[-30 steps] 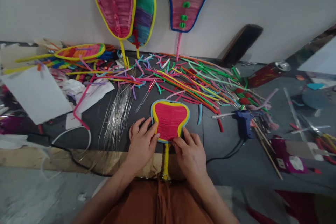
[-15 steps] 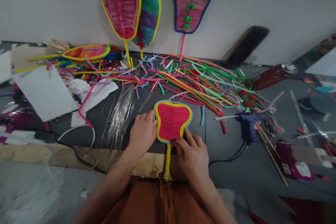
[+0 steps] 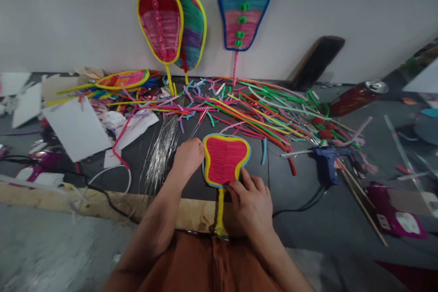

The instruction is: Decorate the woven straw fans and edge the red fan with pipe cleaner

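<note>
Right in front of me lies a small hand fan of pipe cleaners, with a pink-red face and a yellow border. A light blue pipe cleaner runs along its outer edge, and its yellow handle points toward my body. At the upper left edge of the fan, my left hand is closed, its fingertips partly hidden. My right hand pinches the lower right edge near the handle. A loose light blue piece lies to the right.
Cut pipe cleaners spread across the back of the table. Finished fans lean on the wall beside a dark phone-like slab. On the right are a drink can and a blue glue gun; silvery strands lie left.
My left hand has shifted slightly up along the fan's left edge and its fingers have curled in more. The right hand stays at the lower right edge. The camera view has tilted upward.
</note>
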`<action>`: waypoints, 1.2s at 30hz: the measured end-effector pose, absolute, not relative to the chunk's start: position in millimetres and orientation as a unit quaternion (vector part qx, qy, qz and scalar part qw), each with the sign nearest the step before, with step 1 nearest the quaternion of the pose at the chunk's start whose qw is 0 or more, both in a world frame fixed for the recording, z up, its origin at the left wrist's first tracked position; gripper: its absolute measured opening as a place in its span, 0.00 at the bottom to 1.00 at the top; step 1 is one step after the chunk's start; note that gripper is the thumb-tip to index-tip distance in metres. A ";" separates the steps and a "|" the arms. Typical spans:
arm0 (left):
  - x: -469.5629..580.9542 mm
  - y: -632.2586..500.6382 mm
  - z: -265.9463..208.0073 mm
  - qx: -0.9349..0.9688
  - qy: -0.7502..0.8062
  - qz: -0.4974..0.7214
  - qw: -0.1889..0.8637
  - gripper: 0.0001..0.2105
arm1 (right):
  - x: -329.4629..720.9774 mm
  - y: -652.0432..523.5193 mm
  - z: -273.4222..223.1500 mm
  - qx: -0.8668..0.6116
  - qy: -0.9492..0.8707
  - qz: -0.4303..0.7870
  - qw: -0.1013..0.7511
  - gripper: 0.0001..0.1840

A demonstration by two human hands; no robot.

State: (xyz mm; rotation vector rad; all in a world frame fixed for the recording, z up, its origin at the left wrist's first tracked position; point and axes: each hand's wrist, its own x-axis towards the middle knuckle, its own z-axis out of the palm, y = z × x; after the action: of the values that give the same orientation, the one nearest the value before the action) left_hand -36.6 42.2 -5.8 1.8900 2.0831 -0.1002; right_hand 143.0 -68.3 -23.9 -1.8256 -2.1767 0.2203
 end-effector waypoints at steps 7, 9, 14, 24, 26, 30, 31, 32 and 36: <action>-40.7 38.9 -0.5 0.652 0.734 -0.053 0.183 0.16 | 142.9 -68.2 -23.3 -0.635 -0.757 0.081 0.130 0.07; -42.2 37.3 1.4 0.654 0.727 -0.050 0.204 0.15 | 142.9 -68.2 -22.7 -0.636 -0.757 0.082 0.128 0.07; -44.4 30.6 5.9 0.655 0.704 -0.027 0.272 0.15 | 143.0 -68.7 -21.7 -0.637 -0.755 0.087 0.131 0.07; -37.6 12.8 9.6 0.687 0.677 -0.026 0.260 0.16 | 143.0 -68.2 -22.8 -0.632 -0.762 0.076 0.121 0.07; -33.2 10.4 10.1 0.696 0.677 -0.060 0.231 0.16 | 143.1 -67.9 -22.5 -0.628 -0.765 0.075 0.120 0.07; -26.7 9.5 9.8 0.720 0.664 -0.110 0.169 0.16 | 143.4 -67.2 -22.2 -0.623 -0.771 0.072 0.112 0.06; -26.5 10.2 9.5 0.722 0.661 -0.114 0.168 0.16 | 143.5 -67.0 -22.1 -0.623 -0.771 0.072 0.110 0.06; -26.9 11.0 9.1 0.721 0.661 -0.115 0.173 0.16 | 143.6 -66.8 -22.1 -0.623 -0.771 0.072 0.110 0.06; -31.8 14.4 7.6 0.706 0.670 -0.106 0.202 0.16 | 144.0 -66.4 -21.4 -0.621 -0.772 0.074 0.111 0.06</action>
State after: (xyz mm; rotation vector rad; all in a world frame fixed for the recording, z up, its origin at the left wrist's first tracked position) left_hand -31.8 14.4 7.6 1.9726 1.8713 -0.2947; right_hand 144.0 -66.4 -21.4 -1.8249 -2.2685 0.2180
